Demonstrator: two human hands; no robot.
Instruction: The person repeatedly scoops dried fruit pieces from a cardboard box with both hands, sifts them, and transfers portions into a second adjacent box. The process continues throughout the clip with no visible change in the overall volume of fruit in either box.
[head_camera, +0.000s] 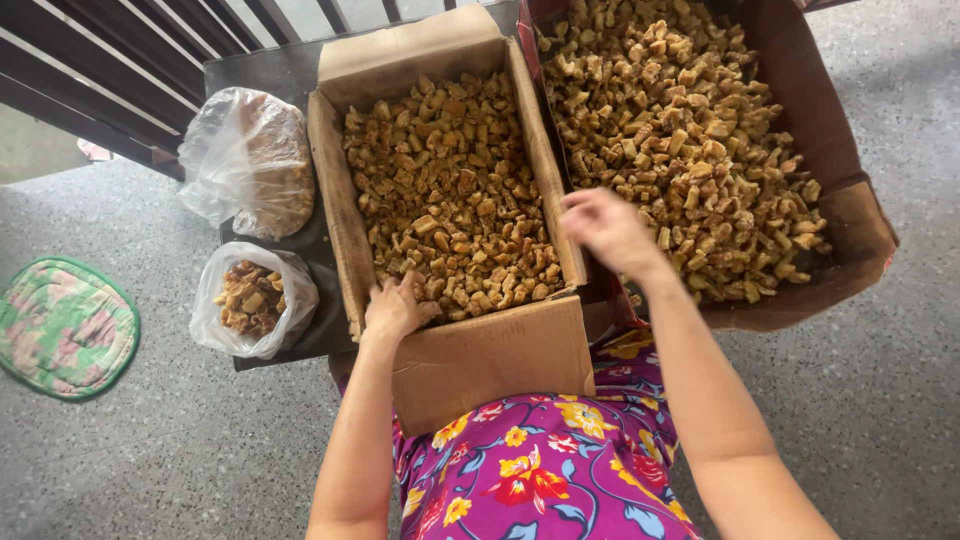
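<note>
My left hand (395, 308) lies spread in the near corner of the smaller cardboard box (487, 352), fingers on the golden-brown chunks (450, 200). My right hand (608, 228) hovers over the larger box (845, 215), fingertips bunched; whether it pinches a piece I cannot tell. They look light, dry and crumbly, best pinched gently at the sides.

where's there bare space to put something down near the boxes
Bare floor lies left of the two plastic bags, between them and the green quilted mat, and again right of the large box. It is crowded on the dark board: the small box, with the left hand on it, touches the large one.
</note>
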